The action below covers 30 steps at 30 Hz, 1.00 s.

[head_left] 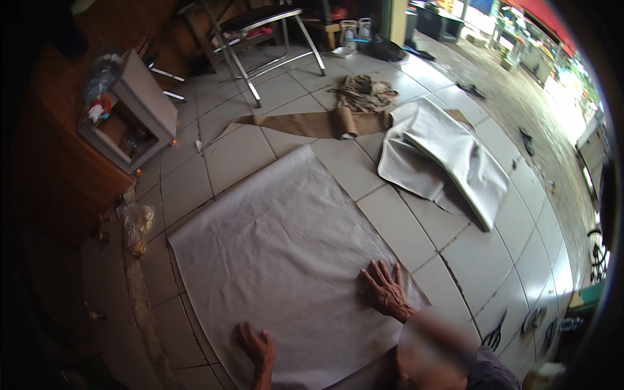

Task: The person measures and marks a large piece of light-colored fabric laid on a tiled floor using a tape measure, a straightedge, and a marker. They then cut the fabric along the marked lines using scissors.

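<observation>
Daylight from upper R, glare on tiles (421, 77), L dim, edges warped.

Looks like a sm. workshop or shopfront; can't tell exact trade. Tiled floor (426, 224) doubles as work surface, w/ lg. grey sheet (273, 253) spread flat, folded pale sheet (448, 146), brown strip (292, 124) & scissors (495, 334) nearby. Metal-legged chair (257, 19) at back; R. side opens onto bright outdoor paving (497, 107) w/ sandals (526, 141).
</observation>
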Tool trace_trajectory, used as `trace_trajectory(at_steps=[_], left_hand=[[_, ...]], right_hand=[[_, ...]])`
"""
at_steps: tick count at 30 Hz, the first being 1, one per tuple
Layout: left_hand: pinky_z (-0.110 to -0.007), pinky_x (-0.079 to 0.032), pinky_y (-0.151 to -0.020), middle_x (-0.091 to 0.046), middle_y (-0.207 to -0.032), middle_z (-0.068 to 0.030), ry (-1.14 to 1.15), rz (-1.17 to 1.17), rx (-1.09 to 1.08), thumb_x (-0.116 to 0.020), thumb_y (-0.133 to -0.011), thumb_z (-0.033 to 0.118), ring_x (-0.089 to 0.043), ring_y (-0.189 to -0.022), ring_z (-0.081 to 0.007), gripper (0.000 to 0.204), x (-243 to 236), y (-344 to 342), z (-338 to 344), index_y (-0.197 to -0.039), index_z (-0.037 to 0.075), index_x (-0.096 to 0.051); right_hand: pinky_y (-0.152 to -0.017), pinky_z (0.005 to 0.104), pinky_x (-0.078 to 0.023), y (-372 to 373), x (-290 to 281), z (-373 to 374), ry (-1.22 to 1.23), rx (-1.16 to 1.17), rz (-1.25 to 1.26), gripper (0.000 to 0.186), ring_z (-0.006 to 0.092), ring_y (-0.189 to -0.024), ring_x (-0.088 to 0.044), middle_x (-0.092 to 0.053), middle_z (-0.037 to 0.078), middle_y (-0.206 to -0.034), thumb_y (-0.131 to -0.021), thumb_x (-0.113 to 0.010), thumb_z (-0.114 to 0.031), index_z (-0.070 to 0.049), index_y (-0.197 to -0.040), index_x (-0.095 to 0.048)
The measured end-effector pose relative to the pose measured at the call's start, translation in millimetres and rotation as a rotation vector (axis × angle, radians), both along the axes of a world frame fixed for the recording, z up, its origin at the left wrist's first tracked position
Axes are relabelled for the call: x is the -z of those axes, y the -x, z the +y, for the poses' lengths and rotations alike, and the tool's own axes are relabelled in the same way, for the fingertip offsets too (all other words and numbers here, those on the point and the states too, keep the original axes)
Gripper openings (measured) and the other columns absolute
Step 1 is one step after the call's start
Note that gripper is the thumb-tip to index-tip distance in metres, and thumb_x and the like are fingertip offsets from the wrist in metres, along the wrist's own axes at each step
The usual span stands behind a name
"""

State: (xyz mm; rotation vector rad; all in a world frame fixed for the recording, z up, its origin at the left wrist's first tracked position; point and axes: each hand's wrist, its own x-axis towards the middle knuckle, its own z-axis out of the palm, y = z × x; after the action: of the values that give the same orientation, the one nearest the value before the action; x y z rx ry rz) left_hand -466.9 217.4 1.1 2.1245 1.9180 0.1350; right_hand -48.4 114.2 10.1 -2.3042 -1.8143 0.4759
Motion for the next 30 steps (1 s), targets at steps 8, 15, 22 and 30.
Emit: trace_trajectory(at_steps=[8,15,22,30], left_hand=[[-0.063,-0.013,-0.126,-0.021,-0.17,-0.0253,-0.11,-0.023,-0.01,-0.052,-0.104,0.046,-0.018,-0.158,-0.0447,0.07,36.7,-97.4,217.6,-0.162,0.01,-0.037],[-0.064,-0.009,-0.126,-0.019,-0.173,-0.0172,-0.104,0.079,-0.302,-0.043,-0.106,0.051,-0.016,-0.159,-0.0401,0.068,32.3,-51.7,342.3,-0.164,0.018,-0.033],[-0.065,-0.005,-0.127,-0.017,-0.173,-0.016,-0.213,-0.012,-0.04,-0.04,-0.106,0.053,-0.011,-0.161,-0.0387,0.069,39.8,-111.4,373.4,-0.166,0.02,-0.028],[-0.065,-0.005,-0.127,-0.017,-0.173,-0.0159,-0.195,-0.008,-0.036,-0.043,-0.105,0.052,-0.011,-0.161,-0.0373,0.07,38.0,-110.2,373.1,-0.166,0.02,-0.028]], right_hand=[[-0.124,0.0693,-0.007,-26.5,11.7,230.0,-0.26,-0.19,-0.138,0.069,0.0317,-0.161,-0.016,-0.023,0.011,-0.173,-0.103,-0.054,-0.049,-0.026,-0.164,-0.032],[-0.126,0.0658,-0.005,-30.5,10.8,250.5,-0.051,-0.06,-0.136,0.068,0.0334,-0.161,-0.016,-0.025,0.01,-0.173,-0.104,-0.043,-0.059,-0.026,-0.164,-0.035],[-0.123,0.0694,-0.011,-6.0,18.9,292.3,-0.064,-0.032,-0.253,0.066,0.0368,-0.16,-0.018,-0.027,0.017,-0.17,-0.099,-0.061,-0.038,-0.02,-0.159,-0.041],[-0.117,0.0774,-0.017,-26.1,40.2,520.2,-0.481,-0.447,-0.196,0.063,0.036,-0.155,-0.029,-0.032,0.007,-0.169,-0.105,-0.048,-0.055,-0.025,-0.16,-0.04]])
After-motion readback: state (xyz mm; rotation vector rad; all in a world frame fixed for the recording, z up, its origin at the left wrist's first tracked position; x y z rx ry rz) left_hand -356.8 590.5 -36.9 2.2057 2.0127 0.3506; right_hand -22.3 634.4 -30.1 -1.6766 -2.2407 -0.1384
